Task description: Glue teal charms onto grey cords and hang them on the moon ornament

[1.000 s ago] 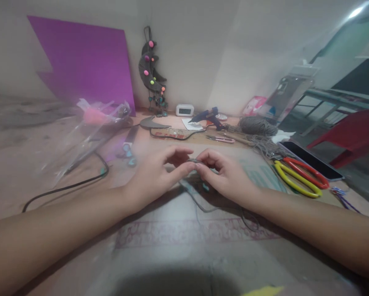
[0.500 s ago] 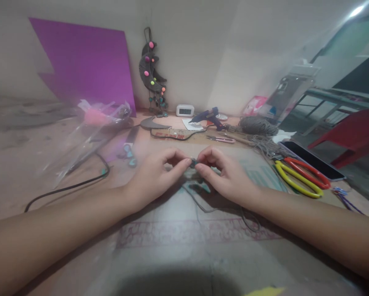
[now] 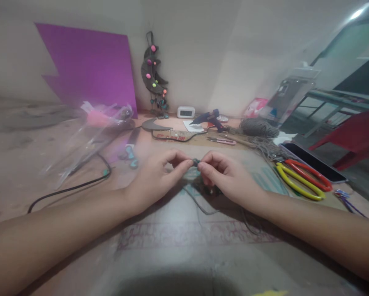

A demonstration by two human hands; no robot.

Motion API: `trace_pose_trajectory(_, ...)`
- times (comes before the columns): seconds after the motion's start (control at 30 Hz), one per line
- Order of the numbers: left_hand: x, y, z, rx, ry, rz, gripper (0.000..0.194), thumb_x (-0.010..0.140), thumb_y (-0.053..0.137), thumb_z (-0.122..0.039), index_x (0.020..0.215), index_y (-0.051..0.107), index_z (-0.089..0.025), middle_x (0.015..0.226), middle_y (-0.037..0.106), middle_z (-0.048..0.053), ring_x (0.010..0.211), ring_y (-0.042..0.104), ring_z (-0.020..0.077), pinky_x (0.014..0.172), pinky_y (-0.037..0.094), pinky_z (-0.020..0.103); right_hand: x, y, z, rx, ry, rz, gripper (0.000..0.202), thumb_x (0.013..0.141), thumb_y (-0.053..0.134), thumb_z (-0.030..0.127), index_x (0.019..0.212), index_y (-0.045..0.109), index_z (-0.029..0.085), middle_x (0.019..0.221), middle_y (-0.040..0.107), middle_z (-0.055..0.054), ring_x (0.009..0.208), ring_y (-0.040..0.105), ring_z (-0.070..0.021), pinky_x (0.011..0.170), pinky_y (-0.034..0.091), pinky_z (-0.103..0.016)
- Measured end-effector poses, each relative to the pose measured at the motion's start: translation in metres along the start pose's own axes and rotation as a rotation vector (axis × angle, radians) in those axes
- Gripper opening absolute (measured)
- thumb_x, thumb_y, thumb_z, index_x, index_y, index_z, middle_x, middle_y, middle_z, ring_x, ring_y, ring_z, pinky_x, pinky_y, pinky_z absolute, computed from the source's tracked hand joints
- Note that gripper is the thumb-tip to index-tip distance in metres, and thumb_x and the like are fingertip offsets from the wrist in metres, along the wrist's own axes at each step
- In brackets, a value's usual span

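In the head view, your left hand (image 3: pixel 162 174) and right hand (image 3: pixel 226 174) nearly meet, thumbs and fingertips pinched closed on a small dark knotted piece (image 3: pixel 196 162) between them, above the table (image 3: pixel 169 259); gray cord (image 3: pixel 198 205) trails below.

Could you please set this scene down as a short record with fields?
Left hand: pinching a small dark piece
Right hand: pinching the same piece
Near the hands: gray cord
Beyond the hands: digital clock, glue gun, thread snips
To the right: gray yarn, smartphone, yellow handle, red handle
On the wall: crescent-moon ornament with colored dots
Unclear: exact form of the piece, partly hidden by fingertips
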State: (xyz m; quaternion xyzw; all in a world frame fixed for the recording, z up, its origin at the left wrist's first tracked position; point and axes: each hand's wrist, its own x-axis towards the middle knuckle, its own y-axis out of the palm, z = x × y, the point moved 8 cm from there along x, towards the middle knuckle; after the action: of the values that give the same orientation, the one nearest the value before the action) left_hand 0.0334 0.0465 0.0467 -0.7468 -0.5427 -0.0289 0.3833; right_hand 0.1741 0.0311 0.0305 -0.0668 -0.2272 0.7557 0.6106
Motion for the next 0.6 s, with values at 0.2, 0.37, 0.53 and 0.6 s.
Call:
trace_pose_trajectory(0.2, 0.000, 0.003, -0.001, -0.040, -0.021, 0.029, 0.017, 0.090, 0.059, -0.030, 0.083, 0.067, -0.017, 0.075, 0.070, -0.002, 0.068, 0.061, 0.0113, 0.066, 0.047, 0.022, 0.000, 0.000, -0.002, 0.043, 0.005, 0.000, 0.025, 0.092, 0.055, 0.041, 0.079, 0.051, 0.019, 0.057, 0.052, 0.006, 0.049, 0.048, -0.0082, 0.047, 0.040, -0.021)
trace_pose_trajectory(0.37, 0.001, 0.004, 0.000, -0.032, -0.022, 0.035, 0.019, 0.090, 0.058, -0.031, 0.082, 0.067, -0.017, 0.075, 0.069, -0.001, 0.068, 0.061, 0.0120, 0.064, 0.047, 0.022, -0.003, -0.001, -0.002, 0.024, -0.045, -0.003, 0.023, 0.092, 0.056, 0.044, 0.099, 0.050, 0.022, 0.060, 0.056, 0.007, 0.052, 0.052, -0.0097, 0.048, 0.041, -0.021)
trace_pose_trajectory(0.53, 0.000, 0.006, 0.000, -0.038, -0.011, 0.060, 0.019, 0.090, 0.058, -0.031, 0.080, 0.066, -0.016, 0.073, 0.069, -0.001, 0.068, 0.061, 0.0122, 0.063, 0.047, 0.022, -0.003, -0.002, 0.004, -0.118, -0.124, -0.012, 0.018, 0.094, 0.053, 0.037, 0.096, 0.056, 0.019, 0.070, 0.060, 0.002, 0.059, 0.055, -0.0095, 0.055, 0.043, -0.023)
trace_pose_trajectory(0.6, 0.001, 0.006, -0.001, -0.043, -0.008, 0.063, 0.019, 0.090, 0.058, -0.031, 0.080, 0.066, -0.016, 0.074, 0.069, -0.001, 0.069, 0.062, 0.0120, 0.063, 0.047, 0.021, -0.003, -0.003, 0.008, -0.175, -0.149, -0.032, 0.015, 0.092, 0.055, 0.034, 0.094, 0.057, 0.019, 0.071, 0.060, 0.002, 0.061, 0.055, -0.0101, 0.057, 0.043, -0.023)
